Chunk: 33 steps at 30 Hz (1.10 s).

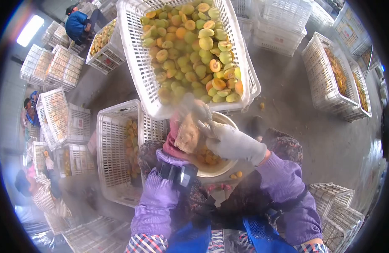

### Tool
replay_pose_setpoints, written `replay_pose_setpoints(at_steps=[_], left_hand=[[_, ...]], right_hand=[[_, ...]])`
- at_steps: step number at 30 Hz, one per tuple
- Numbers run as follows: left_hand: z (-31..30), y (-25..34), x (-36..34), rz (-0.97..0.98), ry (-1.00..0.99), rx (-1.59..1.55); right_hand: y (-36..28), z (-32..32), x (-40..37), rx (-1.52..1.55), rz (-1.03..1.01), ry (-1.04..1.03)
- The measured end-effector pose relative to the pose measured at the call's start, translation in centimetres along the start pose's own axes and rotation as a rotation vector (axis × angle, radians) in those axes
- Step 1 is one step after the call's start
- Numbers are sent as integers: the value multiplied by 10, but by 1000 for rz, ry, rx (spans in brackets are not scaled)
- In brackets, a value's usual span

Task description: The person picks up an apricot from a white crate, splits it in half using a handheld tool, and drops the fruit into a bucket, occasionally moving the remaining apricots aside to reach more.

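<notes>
- Both hands are meeting over a metal bowl [226, 119]: the left hand [185, 131], in a worn pink and tan glove, is turning its palm up, and the right hand [233, 144], in a grey glove, is pressing its fingers [201, 113] against the left fingertips.
- Motion blur is smearing the spot where they touch, so I cannot tell whether either hand is closed on anything or what is lying between them.
- Purple sleeves are covering both forearms, and a black strap [177, 173] is sitting around the left wrist.
- Orange fruit pieces [207, 158] are lying in the bowl, right under the hands; the bowl is resting on the person's lap.
- Two small orange bits [236, 174] are lying just outside the bowl's near rim.
- Just beyond the bowl, a large white crate [134, 63] is standing, and a heap of yellow and orange halved fruit [190, 50] is filling it.
- To the left of the lap, a second white crate [112, 147] is holding a thin layer of orange pieces.
- More white crates [329, 80] are standing on the grey floor at the right, some with fruit spread in them.
- At the upper left, a person in a blue jacket [76, 23] is bending over stacked crates; at the lower left, another person in a striped top [45, 196] is sitting among crates.
</notes>
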<state>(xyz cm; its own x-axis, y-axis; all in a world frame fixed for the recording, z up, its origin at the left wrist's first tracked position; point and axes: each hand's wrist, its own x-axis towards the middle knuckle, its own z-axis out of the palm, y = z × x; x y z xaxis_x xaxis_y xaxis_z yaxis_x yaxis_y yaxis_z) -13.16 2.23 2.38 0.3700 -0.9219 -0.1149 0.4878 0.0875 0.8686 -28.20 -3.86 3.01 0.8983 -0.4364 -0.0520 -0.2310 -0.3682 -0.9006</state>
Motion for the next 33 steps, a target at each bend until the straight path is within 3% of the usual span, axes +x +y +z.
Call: replay_pose_setpoints(at_steps=[2,5,7,12,13,15,17,20,22,24,27,28,30,32,33], left_hand=[[-4,-3,3,-55,-55,-205],[-5,-7,5,132,-148,11],[-4,-3,5,208,-217,75],[-25,-15,17,186,49,349],[-23,-8,16,167,85,390],[-28,8,12,54,104,27],[-48,29,0,-9,295,-70],[-80,69,-30,119,72,74],[-100,87,-51,185,354,425],[-145,105,-64,39,476,534],[-173,106,-56,35,391,2029],[-157,105,-45,-31,435,2026],[-124,99,-9,71,239,1682],[-100,76,36,-30,138,1530],[-74,70,59,-165,86,1621]], right_hand=[[-19,-11,1,140,158,-123],[-34,-17,-2,304,373,-233],[-37,-13,-5,267,313,-200],[-34,-19,-3,140,294,-232],[-22,-14,-3,-35,167,-143],[15,7,-6,-377,-92,31],[13,9,-15,-466,-166,-58],[13,17,-22,-682,-123,-78],[5,13,-21,-822,-14,-72],[3,6,-26,-826,-46,-28],[0,-4,-31,-824,-15,-57],[-1,-7,-31,-827,9,-82],[2,-12,-34,-830,-75,39],[3,-16,-33,-820,-111,104],[2,-18,-32,-806,-100,111]])
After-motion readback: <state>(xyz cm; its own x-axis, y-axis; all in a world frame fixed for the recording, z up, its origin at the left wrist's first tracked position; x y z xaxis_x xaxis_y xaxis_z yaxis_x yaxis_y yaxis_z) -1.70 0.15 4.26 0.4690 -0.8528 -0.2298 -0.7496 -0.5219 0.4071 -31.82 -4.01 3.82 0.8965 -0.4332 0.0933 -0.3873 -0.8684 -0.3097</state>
